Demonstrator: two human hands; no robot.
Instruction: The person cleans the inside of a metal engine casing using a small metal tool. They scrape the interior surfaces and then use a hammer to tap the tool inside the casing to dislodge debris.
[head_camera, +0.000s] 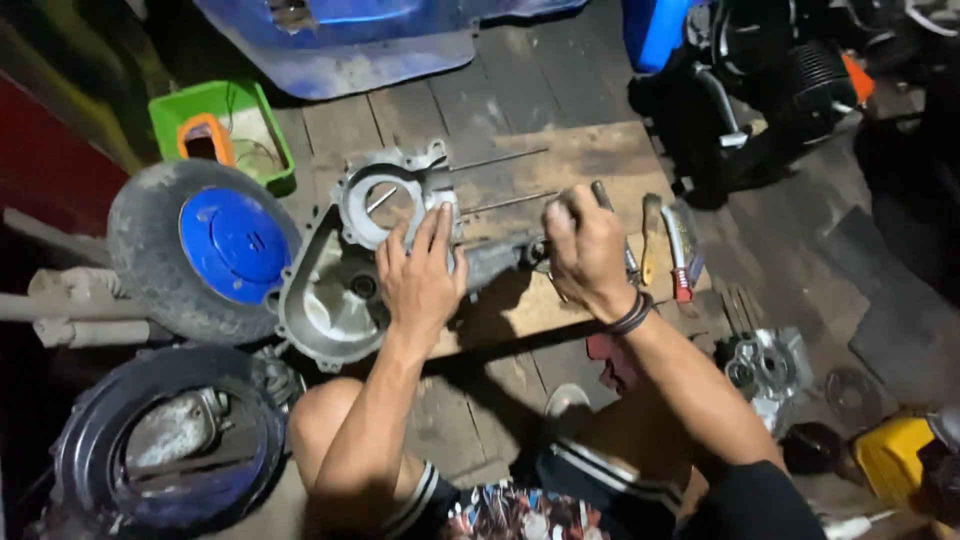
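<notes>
Grey cast metal, dull and greasy: that is the engine casing (345, 270) lying on a worn wooden board (590, 155) in the middle of the plank floor. It has a broad hollow bowl at its near left end, a round ring-shaped opening at its far end, and a narrower neck running right. Two thin steel studs (500, 180) stick out from it toward the right, across the board.

The left hand (420, 275) lies flat on top of the casing, fingers spread and pressed down, gripping nothing. The right hand (585, 250) is closed into a fist around a tool handle (603, 195) at the neck end of the casing; what the tool's tip touches I cannot tell.

Just right of that hand lie pliers with red grips (680, 250). To the left stands a small wheel with a blue hub (205, 250), and beyond it a green tray (265, 135).
</notes>
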